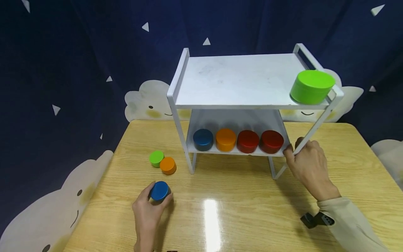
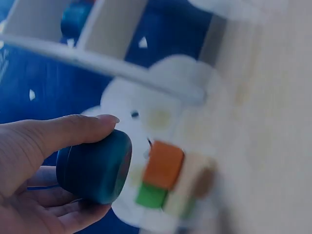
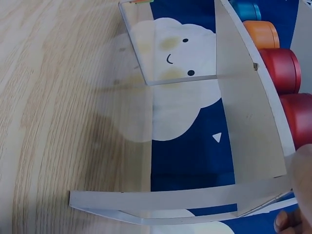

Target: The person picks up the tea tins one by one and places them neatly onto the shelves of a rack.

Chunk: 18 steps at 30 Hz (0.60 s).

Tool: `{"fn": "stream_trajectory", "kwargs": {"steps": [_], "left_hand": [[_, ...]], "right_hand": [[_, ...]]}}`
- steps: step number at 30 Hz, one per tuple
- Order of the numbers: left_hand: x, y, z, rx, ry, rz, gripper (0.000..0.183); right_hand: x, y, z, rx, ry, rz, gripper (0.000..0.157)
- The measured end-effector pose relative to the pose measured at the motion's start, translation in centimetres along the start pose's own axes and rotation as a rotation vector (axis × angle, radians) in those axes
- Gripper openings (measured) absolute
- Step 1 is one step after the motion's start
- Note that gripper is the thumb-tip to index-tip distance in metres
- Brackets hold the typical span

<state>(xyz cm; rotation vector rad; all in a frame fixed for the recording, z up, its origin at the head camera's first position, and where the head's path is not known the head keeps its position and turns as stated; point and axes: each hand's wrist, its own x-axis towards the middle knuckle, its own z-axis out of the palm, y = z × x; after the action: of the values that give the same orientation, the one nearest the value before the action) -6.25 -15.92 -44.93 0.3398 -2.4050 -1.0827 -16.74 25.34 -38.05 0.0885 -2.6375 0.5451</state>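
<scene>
My left hand [image 1: 147, 210] holds a blue round tin [image 1: 160, 191] between thumb and fingers over the front left of the table. In the left wrist view the thumb lies along one side of that tin [image 2: 95, 168], with fingers around the other. My right hand [image 1: 310, 164] grips the white two-tier shelf [image 1: 239, 80] at its right front leg, by the lower tier. On the lower tier a blue tin [image 1: 203, 140], an orange tin [image 1: 225, 140] and two red tins [image 1: 248, 141] stand in a row. A larger green tin [image 1: 311, 87] sits at the top tier's right front corner.
A small green tin [image 1: 156, 158] and a small orange tin [image 1: 168, 166] stand together on the wooden table [image 1: 239, 210], left of the shelf. Behind the table hangs a dark blue curtain [image 1: 94, 42] with white clouds and triangles.
</scene>
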Motion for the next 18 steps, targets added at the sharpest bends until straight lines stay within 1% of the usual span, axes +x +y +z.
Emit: {"fn": "stream_trajectory", "kwargs": {"steps": [4, 6, 10, 14, 18], "left_hand": [[0.5, 2.4, 0.4, -0.029, -0.022, 0.121, 0.062], [0.7, 3.7, 0.5, -0.051, -0.055, 0.179, 0.062], [0.5, 6.0, 0.9, -0.106, -0.132, 0.269, 0.061], [0.3, 7.8, 1.3, -0.15, -0.218, 0.309, 0.06], [0.6, 9.0, 1.6, -0.169, -0.266, 0.336, 0.061]], "right_hand": [[0.0, 0.0, 0.0, -0.016, -0.003, -0.011, 0.028], [0.0, 0.0, -0.1, -0.028, -0.005, -0.021, 0.03], [0.1, 0.1, -0.1, -0.05, 0.003, -0.05, 0.033], [0.1, 0.2, -0.2, -0.068, 0.015, -0.077, 0.035], [0.0, 0.2, -0.2, -0.072, 0.007, -0.075, 0.037]]}}
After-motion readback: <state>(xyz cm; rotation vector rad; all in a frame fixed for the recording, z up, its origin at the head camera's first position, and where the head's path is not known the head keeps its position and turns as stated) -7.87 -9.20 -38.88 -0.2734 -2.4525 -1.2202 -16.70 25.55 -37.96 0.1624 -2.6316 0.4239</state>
